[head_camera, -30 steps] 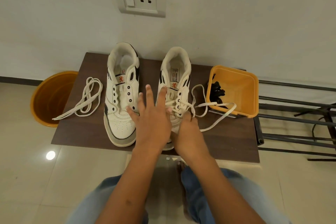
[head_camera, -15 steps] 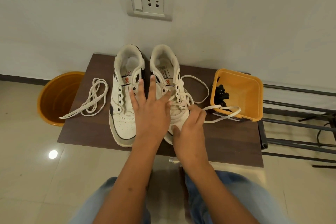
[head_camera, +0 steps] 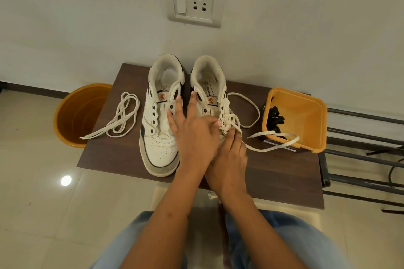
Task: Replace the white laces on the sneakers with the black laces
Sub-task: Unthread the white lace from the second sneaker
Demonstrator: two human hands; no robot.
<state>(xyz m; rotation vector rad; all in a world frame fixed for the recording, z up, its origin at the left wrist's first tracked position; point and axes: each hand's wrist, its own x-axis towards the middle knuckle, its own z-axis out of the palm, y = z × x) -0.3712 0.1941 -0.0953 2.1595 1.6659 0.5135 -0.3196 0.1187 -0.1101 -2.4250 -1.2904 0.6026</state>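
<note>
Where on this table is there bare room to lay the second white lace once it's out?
The table is bare along its near right edge, in front of the yellow tub, and at the near left corner below the loose white lace. It is crowded around both sneakers, and lace loops fill the gap before the tub.

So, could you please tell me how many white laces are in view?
2: one loose white lace lies on the table left of the sneakers; the other white lace is still partly threaded in the right sneaker.
</note>
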